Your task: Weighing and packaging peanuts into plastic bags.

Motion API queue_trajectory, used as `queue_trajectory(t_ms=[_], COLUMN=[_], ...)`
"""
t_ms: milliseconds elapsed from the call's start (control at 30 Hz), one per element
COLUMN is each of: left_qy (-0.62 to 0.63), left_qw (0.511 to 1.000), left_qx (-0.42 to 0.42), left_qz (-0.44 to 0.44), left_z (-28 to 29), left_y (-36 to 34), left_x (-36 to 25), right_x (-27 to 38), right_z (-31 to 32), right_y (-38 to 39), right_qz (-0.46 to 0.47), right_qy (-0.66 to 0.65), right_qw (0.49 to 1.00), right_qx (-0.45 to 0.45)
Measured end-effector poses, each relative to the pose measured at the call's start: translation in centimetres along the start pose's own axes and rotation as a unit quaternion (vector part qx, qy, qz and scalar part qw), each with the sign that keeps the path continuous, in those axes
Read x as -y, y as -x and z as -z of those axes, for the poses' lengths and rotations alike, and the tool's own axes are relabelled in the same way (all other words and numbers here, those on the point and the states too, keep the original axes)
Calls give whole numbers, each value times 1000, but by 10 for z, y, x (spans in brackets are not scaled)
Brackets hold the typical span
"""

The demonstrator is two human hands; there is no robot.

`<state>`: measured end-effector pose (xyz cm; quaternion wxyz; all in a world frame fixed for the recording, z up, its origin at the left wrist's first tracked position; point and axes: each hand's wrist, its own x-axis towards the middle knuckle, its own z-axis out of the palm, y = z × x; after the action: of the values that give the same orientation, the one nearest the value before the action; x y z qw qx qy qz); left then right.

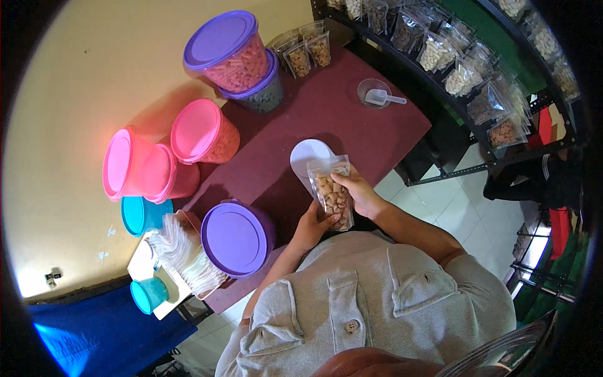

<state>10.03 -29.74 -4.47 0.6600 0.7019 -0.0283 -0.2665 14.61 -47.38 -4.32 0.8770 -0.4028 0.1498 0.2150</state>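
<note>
A clear plastic pouch [333, 195] filled with small tan snack pieces is held upright in front of my chest. My left hand [312, 224] grips its lower left side, thumb across the front. Higher up on the right edge, my right hand [357, 191] pinches the pouch with the thumb on its face. Just behind the pouch, a white round-topped object [309, 152] sits at the table edge, partly covered by it. Farther right on the table, a white scoop [383, 97] rests in a clear round bowl [365, 87].
Purple-lidded tubs [235, 242], pink tubs [204, 132] and teal tubs [149, 295] line the left of the maroon table [276, 163]. Filled pouches [308, 53] stand at its back. A stack of flat plastic bags [185, 254] lies near left. A dark shelf rack [440, 81] holds pouches at right.
</note>
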Motion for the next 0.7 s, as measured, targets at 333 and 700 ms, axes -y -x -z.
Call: queue_trajectory(t_ms=[333, 700], left_qy=[-220, -93], left_qw=[944, 919], left_qx=[-242, -381], left_qz=[-54, -38], left_z=[-10, -19], left_y=[-81, -134], left_x=[-22, -31], right_x=[77, 134], right_z=[52, 106], right_y=[-80, -332], right_qz=[48, 305], right_qy=[475, 574], right_qw=[850, 758], right_qx=[223, -65])
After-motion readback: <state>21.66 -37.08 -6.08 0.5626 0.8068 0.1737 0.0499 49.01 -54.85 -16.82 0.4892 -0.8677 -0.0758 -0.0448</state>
